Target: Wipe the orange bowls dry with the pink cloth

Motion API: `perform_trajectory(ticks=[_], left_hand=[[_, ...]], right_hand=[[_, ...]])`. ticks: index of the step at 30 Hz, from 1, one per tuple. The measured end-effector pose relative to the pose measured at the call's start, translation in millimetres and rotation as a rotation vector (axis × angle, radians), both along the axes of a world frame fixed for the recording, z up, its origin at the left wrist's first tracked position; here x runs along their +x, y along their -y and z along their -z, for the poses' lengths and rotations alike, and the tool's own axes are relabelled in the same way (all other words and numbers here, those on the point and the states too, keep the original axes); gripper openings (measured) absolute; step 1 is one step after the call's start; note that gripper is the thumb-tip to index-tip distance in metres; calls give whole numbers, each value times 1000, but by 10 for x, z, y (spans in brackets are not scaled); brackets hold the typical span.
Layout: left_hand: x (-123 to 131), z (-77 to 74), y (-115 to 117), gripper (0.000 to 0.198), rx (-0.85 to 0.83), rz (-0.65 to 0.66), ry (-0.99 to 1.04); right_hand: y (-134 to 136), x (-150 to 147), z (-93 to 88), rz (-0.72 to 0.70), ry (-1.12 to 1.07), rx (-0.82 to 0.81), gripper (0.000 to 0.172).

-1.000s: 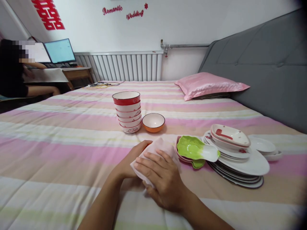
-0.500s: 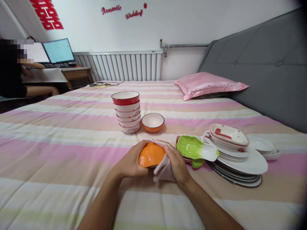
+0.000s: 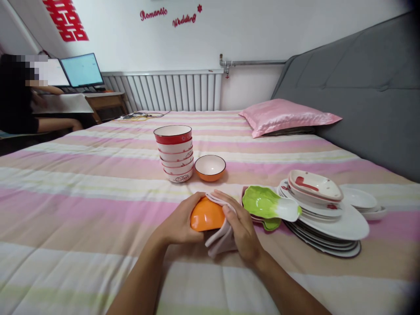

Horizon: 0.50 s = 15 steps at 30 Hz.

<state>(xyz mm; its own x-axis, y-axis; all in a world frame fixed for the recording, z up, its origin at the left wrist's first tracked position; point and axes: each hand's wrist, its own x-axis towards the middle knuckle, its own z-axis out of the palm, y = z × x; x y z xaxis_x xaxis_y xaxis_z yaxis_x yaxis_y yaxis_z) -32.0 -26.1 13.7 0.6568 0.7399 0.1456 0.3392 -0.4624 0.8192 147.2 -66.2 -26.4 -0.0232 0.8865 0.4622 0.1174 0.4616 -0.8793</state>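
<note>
An orange bowl (image 3: 206, 216) is held tilted above the bed, its glossy outer side toward me. My left hand (image 3: 182, 221) grips it by its left side, thumb below and fingers over the top. A pale pink cloth (image 3: 223, 238) is in my right hand (image 3: 241, 225), which presses it around the bowl's right side; part of the cloth hangs beneath. The bowl's inside is hidden. Just beyond my hands rests a second orange bowl (image 3: 210, 168) with a white inside, beside a tall stack of white and red bowls (image 3: 175, 155).
A green leaf-shaped dish (image 3: 264, 202) lies on others right of my hand. Beside it are stacked white plates (image 3: 349, 223) topped by a spotted dish (image 3: 315, 183). A pink pillow (image 3: 288, 116) lies near the grey headboard (image 3: 354, 65). At far left a person (image 3: 15, 100) sits by monitors.
My right hand and the cloth have shifted slightly over the bowl's right side, and the cloth's hanging part has moved a little lower. My left hand keeps its grip.
</note>
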Motion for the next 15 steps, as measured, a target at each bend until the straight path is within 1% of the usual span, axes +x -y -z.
perform_trajectory(ticks=[5,8,12,15], left_hand=[[-8,53,-14,69,14,54,59],[-13,78,-25,65,25,56,66],[-7,39,-21,66,-23,47,22],[-1,23,-18,67,-18,40,-5]], right_hand=[[131,-33,-89,54,462,361,41],[187,-89,-129,91,648,535,41],[231,-157,-166,72,772,635,42],[240,-176,-166,71,785,652,42]])
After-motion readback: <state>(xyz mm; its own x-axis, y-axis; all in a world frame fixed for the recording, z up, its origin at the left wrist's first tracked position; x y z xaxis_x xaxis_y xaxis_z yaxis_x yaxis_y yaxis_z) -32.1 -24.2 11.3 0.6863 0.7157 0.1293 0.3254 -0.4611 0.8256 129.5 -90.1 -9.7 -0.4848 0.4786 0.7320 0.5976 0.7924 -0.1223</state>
